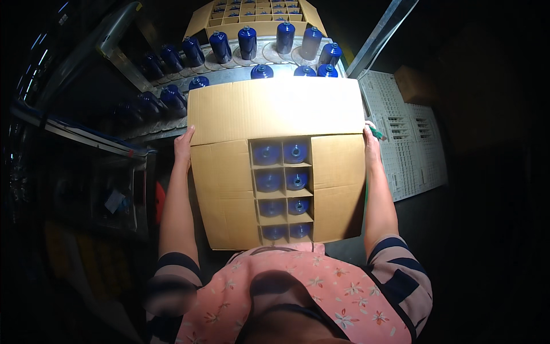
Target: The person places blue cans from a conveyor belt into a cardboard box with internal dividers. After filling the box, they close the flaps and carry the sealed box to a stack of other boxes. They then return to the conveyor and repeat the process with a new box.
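Grey conveyor of overlapping curved plates (272,56), metal-edged, running from left to right beyond the carton, with a nearer lane partly hidden by cardboard.

White plastic slatted pallet (418,155), on the right, below a slanting metal post (381,35).

Large tan corrugated cardboard carton (226,198), directly in front of the body, near edge close to the apron; far flap (275,112) unfolded toward the conveyor, brightly lit on its right part; two side flaps folded inward, with a central gap between.

Pink flower-printed fabric apron (344,286), over a striped short-sleeved top.

Second tan cardboard carton (252,28), beyond the conveyor, flaps spread, divided into small cells with blue contents.

Small brown cardboard box (413,86), at the far end of the pallet.

Glossy blue cylindrical bottles (247,43), upright in rows on the conveyor; several at left dim.

Round-shouldered blue bottles (267,153) inside the held carton, in two columns of four, seen from above, separated by cardboard dividers.

Left hand (183,148), grasping the carton's left side near the far corner; fingers mostly hidden.

Right hand (372,144), grasping the opposite side at matching height.

Small green item (376,133), beside the right hand; cannot tell its kind.
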The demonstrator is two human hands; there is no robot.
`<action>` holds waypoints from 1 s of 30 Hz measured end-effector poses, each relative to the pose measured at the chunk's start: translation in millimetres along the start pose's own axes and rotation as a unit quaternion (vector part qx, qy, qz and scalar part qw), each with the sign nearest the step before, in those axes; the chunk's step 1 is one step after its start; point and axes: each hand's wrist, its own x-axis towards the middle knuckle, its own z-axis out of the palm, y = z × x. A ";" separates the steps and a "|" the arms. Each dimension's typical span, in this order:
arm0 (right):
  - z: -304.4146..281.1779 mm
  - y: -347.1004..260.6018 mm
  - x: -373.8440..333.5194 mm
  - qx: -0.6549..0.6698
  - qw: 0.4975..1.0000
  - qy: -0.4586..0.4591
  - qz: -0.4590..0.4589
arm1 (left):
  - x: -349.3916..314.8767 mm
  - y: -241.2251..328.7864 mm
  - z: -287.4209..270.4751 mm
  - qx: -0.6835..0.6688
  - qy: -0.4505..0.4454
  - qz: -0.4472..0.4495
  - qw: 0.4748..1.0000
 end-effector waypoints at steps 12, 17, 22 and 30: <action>14.7 19.9 -74.7 -0.140 0.987 0.075 0.028 | -15.9 -82.8 -23.1 -0.055 0.041 0.029 0.997; -7.6 26.5 -71.2 -0.258 0.962 0.089 -0.010 | -8.0 -74.3 -21.7 0.065 -0.157 0.040 0.985; -1.5 60.6 -56.3 0.003 0.957 0.282 0.062 | 0.1 -81.5 -37.1 0.077 -0.168 0.036 0.982; 5.5 55.5 -44.8 -0.155 0.984 0.071 0.048 | 11.1 -85.0 -24.3 0.076 -0.124 -0.034 0.989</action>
